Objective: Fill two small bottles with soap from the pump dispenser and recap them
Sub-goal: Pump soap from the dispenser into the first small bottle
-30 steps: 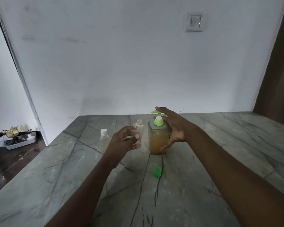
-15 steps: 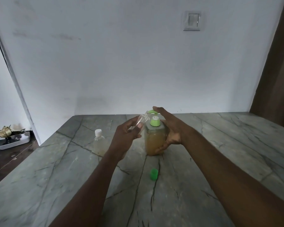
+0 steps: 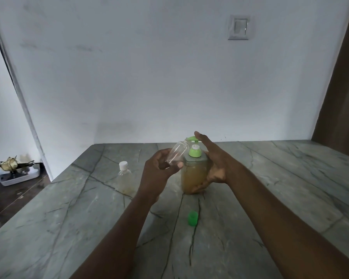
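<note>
Transparency makes the small uncapped clear plastic bottle point(image 3: 176, 156) hard to trace. Its lower end is buried in the left hand point(image 3: 161, 171), and its neck blurs into the green spout above it, so whether mouth and spout touch cannot be told. The left hand's fingers and thumb are curled round the bottle's lower half. The bottle leans out of that grip up and to the right, mouth highest, just left of the pump head.

The clear square-bodied pump dispenser point(image 3: 193, 178), holding amber soap and topped by a green pump, stands on the grey-green veined stone table point(image 3: 69, 218). The right hand point(image 3: 217, 164) spans it from the right: the forefinger lies straight over the pump head and the thumb presses the lower near face. The other fingers are hidden behind the body.

A second small clear bottle with a white cap point(image 3: 125, 177) stands upright to the left of the left hand, apart from it; its contents are too faint to judge. A loose green cap point(image 3: 193, 218) lies on the table nearer than the dispenser, between the forearms. Both arms are cut off by the near edge.
</note>
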